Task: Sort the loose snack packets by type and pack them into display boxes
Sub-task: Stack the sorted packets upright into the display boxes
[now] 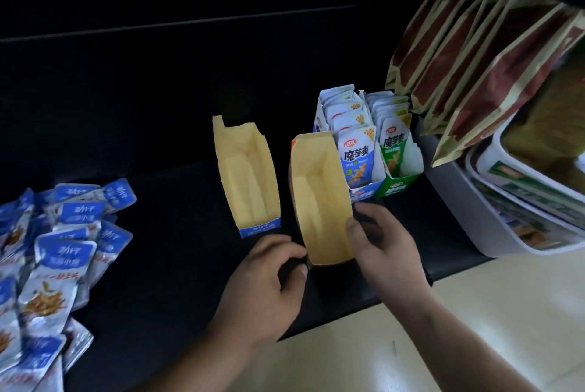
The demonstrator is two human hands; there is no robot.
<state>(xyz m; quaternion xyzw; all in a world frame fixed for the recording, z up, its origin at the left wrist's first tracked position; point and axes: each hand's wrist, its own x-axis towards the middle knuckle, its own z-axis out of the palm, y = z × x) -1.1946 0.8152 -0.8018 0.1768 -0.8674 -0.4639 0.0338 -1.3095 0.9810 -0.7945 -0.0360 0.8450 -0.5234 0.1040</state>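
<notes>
- We had the empty display box [319, 201] between both hands, open top up, cream inside, nothing in it.
- Left hand [269, 281] curled round its near left corner; right hand [383, 246] gripped the right wall, thumb on the rim.
- Can't tell whether the box sat on the dark table [158, 265] or was lifted.
- Just left of it: second empty box [247, 176], blue front, apart from it.
- Behind it to the right: blue box [364, 192] and green box [399, 184], side by side, both full of upright packets.
- Far left of it: loose packets [60, 252], blue and white, heaped.
- Right of it: white tubs [522, 224], with brown bags [474, 59] hanging above them.
</notes>
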